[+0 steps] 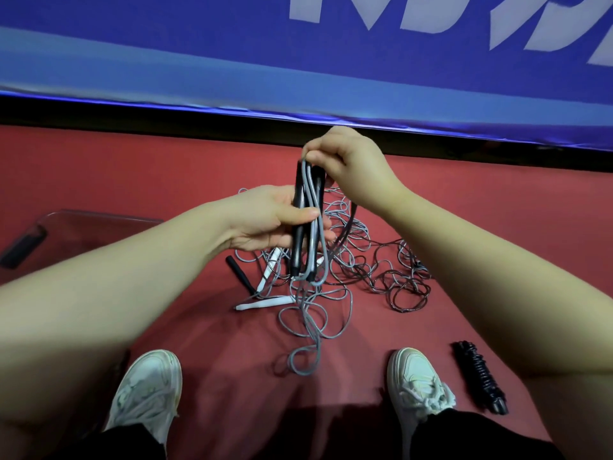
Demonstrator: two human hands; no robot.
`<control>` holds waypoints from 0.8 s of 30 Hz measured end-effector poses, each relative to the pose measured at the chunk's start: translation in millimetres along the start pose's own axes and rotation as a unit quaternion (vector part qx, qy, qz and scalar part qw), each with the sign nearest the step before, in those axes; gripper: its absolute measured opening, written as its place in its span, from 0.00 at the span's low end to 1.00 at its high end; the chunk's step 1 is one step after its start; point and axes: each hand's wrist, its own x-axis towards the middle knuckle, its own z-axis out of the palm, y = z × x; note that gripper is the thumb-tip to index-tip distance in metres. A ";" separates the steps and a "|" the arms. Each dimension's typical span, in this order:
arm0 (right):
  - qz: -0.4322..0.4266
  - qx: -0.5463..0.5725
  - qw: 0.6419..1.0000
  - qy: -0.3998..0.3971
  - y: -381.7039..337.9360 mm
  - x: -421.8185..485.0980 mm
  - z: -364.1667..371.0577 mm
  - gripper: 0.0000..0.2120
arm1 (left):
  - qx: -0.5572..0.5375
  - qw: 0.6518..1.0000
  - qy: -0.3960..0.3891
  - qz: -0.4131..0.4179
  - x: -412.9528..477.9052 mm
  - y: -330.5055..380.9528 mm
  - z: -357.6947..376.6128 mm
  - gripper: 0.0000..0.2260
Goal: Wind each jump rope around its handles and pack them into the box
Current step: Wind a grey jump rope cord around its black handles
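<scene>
My left hand grips a pair of black jump-rope handles held upright side by side. A grey rope loops lengthwise over them, and my right hand pinches the rope at the handles' top end. The rest of the grey rope hangs down and trails in loose loops on the red floor. Behind it lies a tangled pile of ropes with white handles and a black handle. A clear plastic box stands at the left. A wound black rope bundle lies at the right.
My two white shoes stand on the red floor either side of the trailing rope. A blue padded barrier with white lettering runs across the back. A dark object rests at the box's left end.
</scene>
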 end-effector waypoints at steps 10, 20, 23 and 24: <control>0.030 0.080 0.996 0.023 2.1 -4.3 -36.7 0.07 | -0.101 0.987 0.119 0.038 -0.8 14.2 -27.5 0.07; 0.221 0.028 0.910 -0.351 33.1 -28.8 -40.3 0.10 | 0.061 0.929 0.290 0.219 1.7 30.8 -46.1 0.11; 0.233 0.133 0.940 -0.211 27.5 -17.5 -11.4 0.23 | 0.112 0.927 0.254 0.254 5.6 31.4 -33.1 0.12; 0.239 0.173 0.931 -0.215 22.5 -14.7 -0.4 0.24 | 0.119 0.924 0.248 0.266 7.7 32.4 -29.5 0.12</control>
